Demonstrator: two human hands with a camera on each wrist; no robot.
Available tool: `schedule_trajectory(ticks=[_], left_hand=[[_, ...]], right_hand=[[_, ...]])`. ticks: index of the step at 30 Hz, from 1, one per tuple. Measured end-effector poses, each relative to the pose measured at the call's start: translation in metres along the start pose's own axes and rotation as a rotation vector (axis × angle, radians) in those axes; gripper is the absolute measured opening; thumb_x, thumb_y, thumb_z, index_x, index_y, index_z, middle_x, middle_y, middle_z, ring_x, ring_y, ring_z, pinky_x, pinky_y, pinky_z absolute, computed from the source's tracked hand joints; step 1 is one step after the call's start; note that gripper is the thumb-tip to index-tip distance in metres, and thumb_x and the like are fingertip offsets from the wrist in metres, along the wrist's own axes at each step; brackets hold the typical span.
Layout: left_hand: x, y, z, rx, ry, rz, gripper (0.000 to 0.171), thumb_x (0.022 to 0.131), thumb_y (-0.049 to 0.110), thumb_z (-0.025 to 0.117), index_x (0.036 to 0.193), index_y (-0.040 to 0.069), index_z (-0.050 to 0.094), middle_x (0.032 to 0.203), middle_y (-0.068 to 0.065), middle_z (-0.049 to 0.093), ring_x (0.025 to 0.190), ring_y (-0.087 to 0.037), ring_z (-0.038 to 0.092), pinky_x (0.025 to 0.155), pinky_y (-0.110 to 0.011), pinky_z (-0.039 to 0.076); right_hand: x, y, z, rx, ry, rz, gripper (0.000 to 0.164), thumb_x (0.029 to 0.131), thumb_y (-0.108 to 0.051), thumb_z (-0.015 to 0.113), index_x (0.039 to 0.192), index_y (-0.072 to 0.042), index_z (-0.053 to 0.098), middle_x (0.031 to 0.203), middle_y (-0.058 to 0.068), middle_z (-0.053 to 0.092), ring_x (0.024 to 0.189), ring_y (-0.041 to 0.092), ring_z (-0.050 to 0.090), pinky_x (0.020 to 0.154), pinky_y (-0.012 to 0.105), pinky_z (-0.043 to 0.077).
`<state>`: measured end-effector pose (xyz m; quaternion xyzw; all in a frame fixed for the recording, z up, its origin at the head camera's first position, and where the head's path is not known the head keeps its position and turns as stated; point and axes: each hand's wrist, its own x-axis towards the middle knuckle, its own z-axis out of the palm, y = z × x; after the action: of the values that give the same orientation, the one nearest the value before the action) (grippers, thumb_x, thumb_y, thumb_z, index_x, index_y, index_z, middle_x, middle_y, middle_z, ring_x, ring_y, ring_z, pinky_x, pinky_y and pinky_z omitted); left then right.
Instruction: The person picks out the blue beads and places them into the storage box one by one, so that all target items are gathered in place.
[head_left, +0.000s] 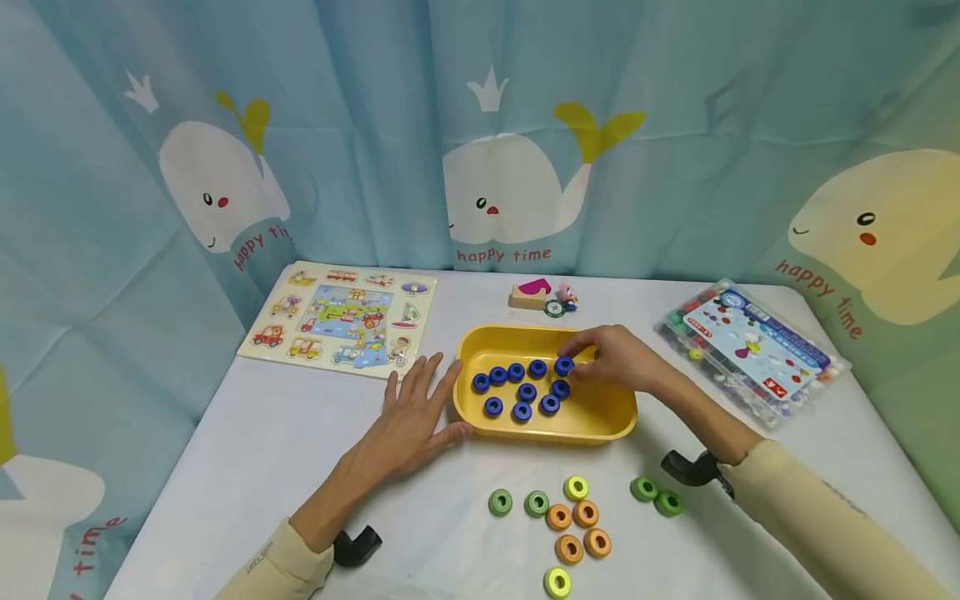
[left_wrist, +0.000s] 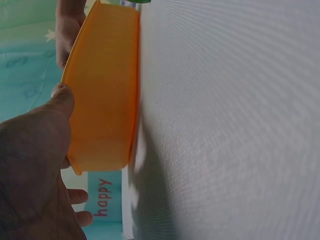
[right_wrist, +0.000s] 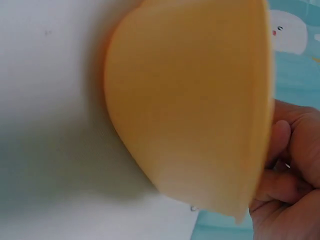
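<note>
A yellow tub (head_left: pixel 592 425) holds several small blue rings (head_left: pixel 527 392), spread over its left and middle part. My right hand (head_left: pixel 618 358) reaches over the far right rim, with thumb and index finger pinching one blue ring (head_left: pixel 564 366) inside the tub. In the right wrist view the tub wall hides the fingertips of that hand (right_wrist: pixel 295 165). My left hand (head_left: pixel 412 421) rests against the tub's left end, fingers spread and fairly straight. In the left wrist view its thumb (left_wrist: pixel 62 97) touches the tub's rim.
Nearer me lie green rings (head_left: pixel 500 502), yellow rings (head_left: pixel 557 582) and orange rings (head_left: pixel 569 549), with more green rings (head_left: pixel 668 503) to the right. A picture puzzle board (head_left: pixel 337 321) lies back left, a bead box (head_left: pixel 757 354) back right. Small toys (head_left: pixel 531 294) stand behind the tub.
</note>
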<state>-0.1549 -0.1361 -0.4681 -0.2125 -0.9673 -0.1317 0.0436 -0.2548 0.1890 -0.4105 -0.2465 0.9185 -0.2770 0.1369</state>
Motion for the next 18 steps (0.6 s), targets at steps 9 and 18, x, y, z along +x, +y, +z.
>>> schedule_trajectory(ticks=[9, 18], left_hand=[[-0.001, 0.002, -0.001, -0.005, -0.004, 0.006, 0.085, 0.084, 0.076, 0.025, 0.151, 0.028, 0.005, 0.154, -0.009, 0.009, 0.139, -0.032, 0.007, 0.103, -0.062, 0.009], [-0.002, 0.001, 0.000, 0.004, -0.002, 0.010, 0.085, 0.084, 0.076, 0.025, 0.151, 0.028, 0.004, 0.154, -0.009, 0.008, 0.139, -0.032, 0.007, 0.103, -0.062, 0.010]], right_hand=[[0.007, 0.000, 0.013, -0.121, -0.005, 0.020, 0.021, 0.080, -0.010, 0.073, 0.101, -0.010, 0.070, 0.093, 0.000, 0.066, 0.092, 0.023, 0.059, 0.090, 0.043, 0.043], [0.016, 0.000, 0.012, -0.147, -0.057, -0.020, 0.021, 0.079, -0.007, 0.074, 0.100, -0.009, 0.071, 0.092, -0.001, 0.067, 0.090, 0.022, 0.058, 0.091, 0.044, 0.043]])
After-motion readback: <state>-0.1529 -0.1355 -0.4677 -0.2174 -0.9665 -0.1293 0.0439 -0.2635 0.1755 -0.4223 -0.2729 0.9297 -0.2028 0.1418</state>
